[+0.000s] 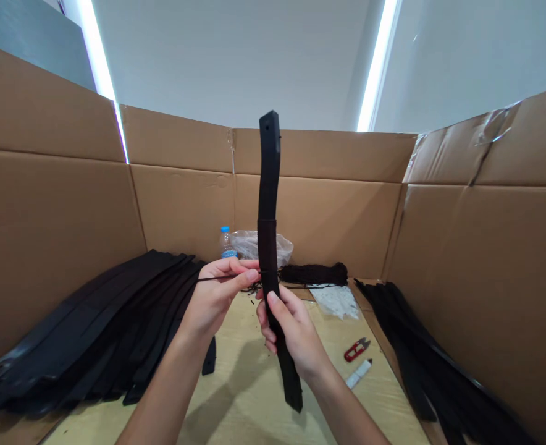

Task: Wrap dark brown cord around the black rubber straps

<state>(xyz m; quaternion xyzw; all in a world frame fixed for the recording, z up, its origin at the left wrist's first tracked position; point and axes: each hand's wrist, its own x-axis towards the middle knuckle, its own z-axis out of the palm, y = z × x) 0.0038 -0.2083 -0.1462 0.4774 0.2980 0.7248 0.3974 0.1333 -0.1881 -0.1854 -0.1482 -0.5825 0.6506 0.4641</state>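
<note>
A long, slightly curved black strip (268, 179) is held up nearly vertical over the table, a small hole near its top end. Around its middle runs a wrapped band of dark cord (267, 244). My right hand (289, 324) grips the strip just below that band, thumb in front and fingers behind. My left hand (222, 287) pinches a dark cord at the left edge of the strip, level with the band's lower end. A length of this cord (208, 279) crosses the left hand.
Black strips (97, 327) pile up at left; more black strips (421, 352) lie at right. Behind stand a water bottle (225, 242), a clear plastic bag (285, 248) and a dark yarn skein (314, 274). Red thread snips (357, 350) and a white marker (359, 373) lie right. Cardboard walls (323, 216) enclose the table.
</note>
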